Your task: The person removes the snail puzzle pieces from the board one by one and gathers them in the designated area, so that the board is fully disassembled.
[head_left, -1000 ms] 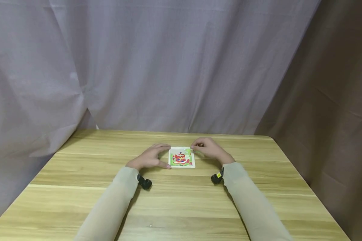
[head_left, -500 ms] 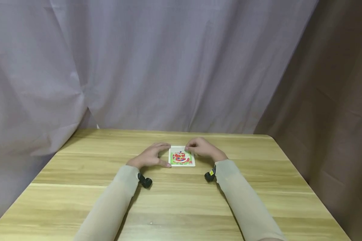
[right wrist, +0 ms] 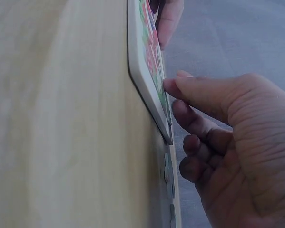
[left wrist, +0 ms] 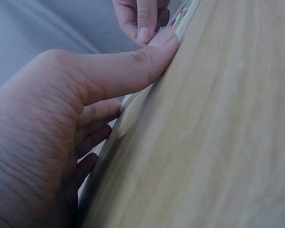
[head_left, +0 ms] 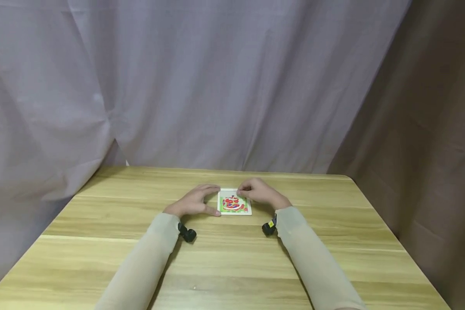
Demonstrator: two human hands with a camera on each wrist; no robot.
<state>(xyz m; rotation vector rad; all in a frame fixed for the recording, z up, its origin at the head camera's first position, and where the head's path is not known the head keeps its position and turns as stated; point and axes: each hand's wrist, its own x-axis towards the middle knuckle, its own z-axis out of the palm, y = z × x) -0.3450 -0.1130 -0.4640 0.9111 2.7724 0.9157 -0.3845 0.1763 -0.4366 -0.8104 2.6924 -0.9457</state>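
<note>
Your curled right hand (head_left: 260, 191), hold unclear, has moved toward nine o'clock over the wooden table (head_left: 228, 262), curtain (head_left: 186, 86) at twelve, spread left hand (head_left: 193, 202) touching the white-rimmed, red-green board (head_left: 234, 204).

Left fingers (head_left: 209, 187) extended — right fingers (right wrist: 195, 121) curled

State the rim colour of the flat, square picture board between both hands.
White rim; the right wrist view shows it best.

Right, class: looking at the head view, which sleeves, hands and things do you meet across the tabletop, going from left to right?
Left sleeve → left hand → white-framed picture board → right hand → right sleeve.
</note>
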